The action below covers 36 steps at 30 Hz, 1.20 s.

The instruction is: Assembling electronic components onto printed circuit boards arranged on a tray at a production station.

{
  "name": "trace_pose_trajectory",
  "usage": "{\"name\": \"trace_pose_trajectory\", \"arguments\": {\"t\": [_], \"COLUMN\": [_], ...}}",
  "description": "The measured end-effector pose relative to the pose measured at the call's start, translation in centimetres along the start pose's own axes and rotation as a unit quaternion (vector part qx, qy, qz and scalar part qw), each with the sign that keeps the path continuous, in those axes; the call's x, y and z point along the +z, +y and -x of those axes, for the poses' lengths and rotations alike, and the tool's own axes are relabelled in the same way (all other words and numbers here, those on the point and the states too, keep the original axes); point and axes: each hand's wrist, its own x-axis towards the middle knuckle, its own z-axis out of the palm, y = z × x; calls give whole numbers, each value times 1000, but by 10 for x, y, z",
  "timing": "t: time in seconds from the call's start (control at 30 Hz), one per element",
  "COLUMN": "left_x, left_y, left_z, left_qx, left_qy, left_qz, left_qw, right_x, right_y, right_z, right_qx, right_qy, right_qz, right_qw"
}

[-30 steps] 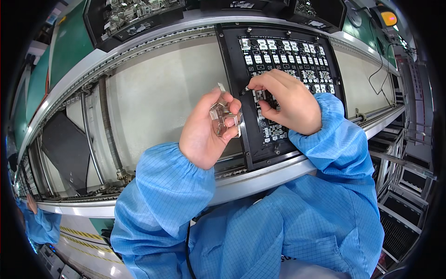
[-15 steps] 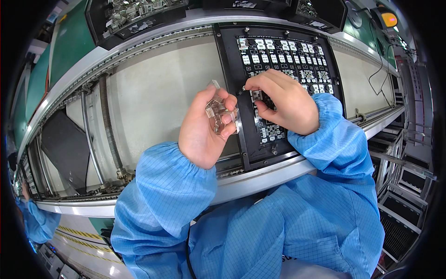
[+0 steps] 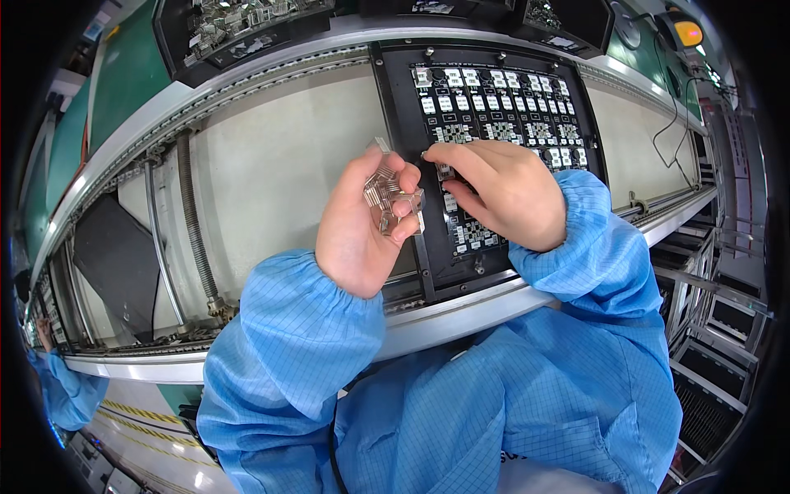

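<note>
Holding a clear strip (image 3: 393, 196) of small metal parts in my left hand (image 3: 362, 230), I have thumb and fingers closed on it at the centre of the frame, just left of the black board. The strip is tilted, its upper end poking above my thumb; the parts in it are too small to count.

My right hand (image 3: 506, 193), right of centre, lies flat over the black fixture (image 3: 502, 107), fingertips pinched together at the fixture's left column. Whether they hold a part I cannot tell; the tips hide it.

The fixture sits on the conveyor (image 3: 271, 173) and fills the upper middle of the frame. Its upper rows show white pieces already seated, and the lower part near my wrist shows patterned pads that look unfilled, so I judge the loading partly done, with the lower left rows left.

Counts: one strip, one fixture under my hands, two hands of mine. A second dark tray (image 3: 239, 33) of metal parts sits at upper left, and another person's blue sleeve (image 3: 70, 391) shows at lower left.
</note>
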Motion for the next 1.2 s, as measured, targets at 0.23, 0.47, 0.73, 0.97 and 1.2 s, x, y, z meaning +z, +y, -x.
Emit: {"name": "trace_pose_trajectory", "arguments": {"t": [0.23, 0.47, 0.73, 0.97, 1.2], "left_x": [7, 19, 17, 24, 26], "left_y": [-2, -6, -17, -15, -13], "left_z": [3, 7, 11, 10, 12], "left_qx": [5, 14, 62, 49, 158], "left_qy": [-5, -47, -119, -115, -11], "left_qz": [-48, -153, -292, -298, -292], "left_qw": [999, 987, 947, 946, 943], "right_x": [0, -5, -20, -20, -18], "right_y": [5, 19, 19, 16, 20], "right_z": [-2, 2, 3, 11, 11], "right_qx": [-46, -3, -25, 13, 32], "right_qy": [58, 39, -24, 16, 78], "right_qz": [19, -120, -412, -404, -524], "right_qw": [997, 992, 910, 915, 848]}}
